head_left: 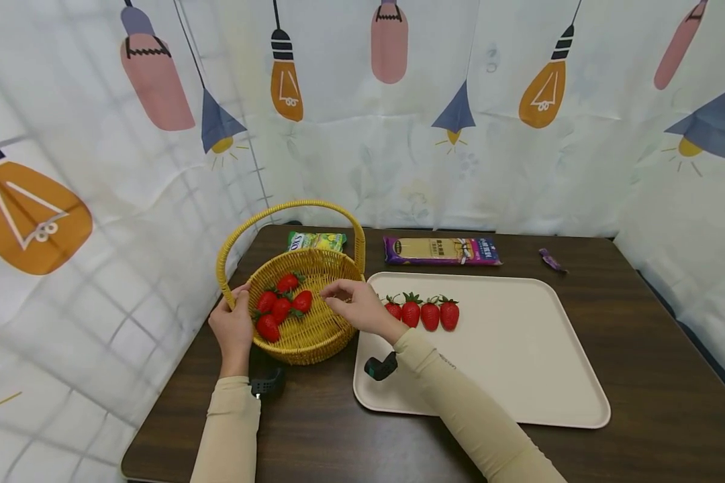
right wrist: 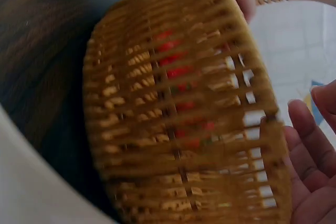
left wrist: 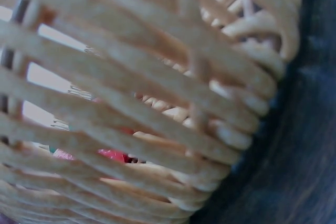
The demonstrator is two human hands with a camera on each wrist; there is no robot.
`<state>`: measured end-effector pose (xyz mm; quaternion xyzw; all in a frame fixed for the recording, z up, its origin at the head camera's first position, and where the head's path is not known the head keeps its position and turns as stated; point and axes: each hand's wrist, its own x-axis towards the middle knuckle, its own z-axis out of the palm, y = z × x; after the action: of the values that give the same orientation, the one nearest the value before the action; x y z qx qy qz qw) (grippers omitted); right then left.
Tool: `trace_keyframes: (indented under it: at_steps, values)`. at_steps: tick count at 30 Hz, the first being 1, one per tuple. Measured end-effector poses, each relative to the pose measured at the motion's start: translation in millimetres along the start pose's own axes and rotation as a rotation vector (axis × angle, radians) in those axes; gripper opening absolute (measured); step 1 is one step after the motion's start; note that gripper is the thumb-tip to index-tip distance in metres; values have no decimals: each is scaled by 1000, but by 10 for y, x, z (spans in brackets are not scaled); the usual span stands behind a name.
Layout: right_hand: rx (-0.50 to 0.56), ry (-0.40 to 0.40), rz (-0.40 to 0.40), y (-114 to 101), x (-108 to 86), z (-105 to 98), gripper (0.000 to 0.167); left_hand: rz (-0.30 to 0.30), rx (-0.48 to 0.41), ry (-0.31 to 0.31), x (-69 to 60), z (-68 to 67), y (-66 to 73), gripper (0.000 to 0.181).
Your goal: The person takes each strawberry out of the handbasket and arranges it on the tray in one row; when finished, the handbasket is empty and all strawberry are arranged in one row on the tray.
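A yellow wicker basket with a tall arched handle stands on the table, several red strawberries lying in its left half. My left hand grips the basket's left rim near the handle's foot. Over the right rim hovers my right hand, its fingers loosely bent with nothing seen between them. In the right wrist view the fingers and thumb stand apart beside the basket wall. The left wrist view shows only wicker up close, the hand hidden. Several more strawberries stand in a row on a beige tray.
Behind the basket lies a green snack packet. A purple packet of noodles lies beyond the tray, and a small purple wrapped sweet is at the back right. Patterned curtains hang around the dark table.
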<state>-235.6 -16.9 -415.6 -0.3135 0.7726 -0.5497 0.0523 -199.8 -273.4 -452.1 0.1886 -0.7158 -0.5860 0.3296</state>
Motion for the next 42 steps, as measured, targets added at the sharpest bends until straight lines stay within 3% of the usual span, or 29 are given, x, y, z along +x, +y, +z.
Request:
trace_keyframes:
  at_steps: [7, 15, 21, 29, 33, 42]
  values:
    - [11, -98, 8, -38, 185, 227, 22, 17, -6, -3, 28, 14, -6, 31]
    - [132, -146, 76, -43, 381, 396, 24, 10, -1, 0, 23, 7, -14, 30]
    - [17, -175, 119, -7, 486, 516, 23, 8, -4, 0, 19, 10, -14, 30]
    - [-153, -191, 106, -1, 584, 622, 22, -8, 3, -1, 2, -11, -16, 31]
    - [-190, -203, 108, -16, 595, 641, 24, -3, 20, -3, -13, -13, -27, 31]
    - [-26, -249, 182, 37, 669, 687, 30, 18, 1, -8, -6, -3, -5, 30]
